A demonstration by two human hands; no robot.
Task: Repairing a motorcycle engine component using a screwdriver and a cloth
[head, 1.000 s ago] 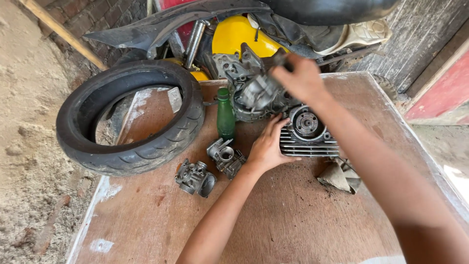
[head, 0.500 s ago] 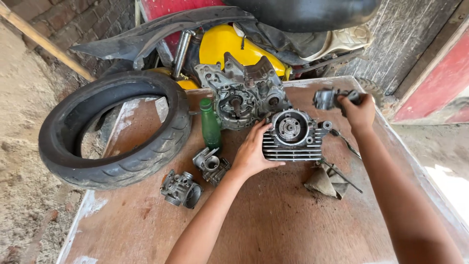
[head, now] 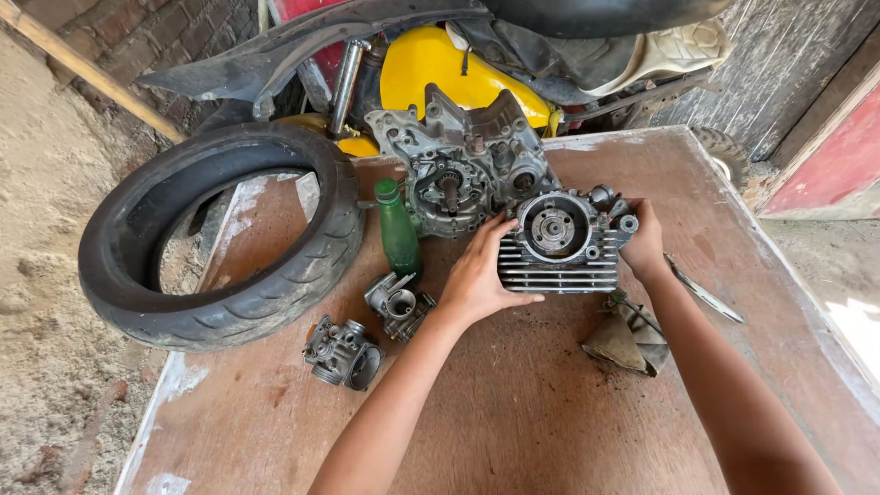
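A grey finned engine cylinder head (head: 561,246) lies on the wooden table (head: 550,412). My left hand (head: 478,275) presses against its left side, fingers spread over the fins. On the opposite side my right hand (head: 643,240) grips its right edge. Just behind it stands a larger grey engine crankcase (head: 458,165). A green bottle (head: 397,234) stands upright left of my left hand.
Two small carburettor parts (head: 344,353) (head: 396,302) lie left of my left arm. A black tyre (head: 220,234) hangs over the table's left edge. A dirty rag (head: 632,335) and a thin metal tool (head: 704,291) lie at right. A yellow motorcycle tank (head: 440,60) sits behind.
My right hand has come down from the back right, where it held a small metal part, onto the cylinder head's right side. The left hand stays against the head's left side.
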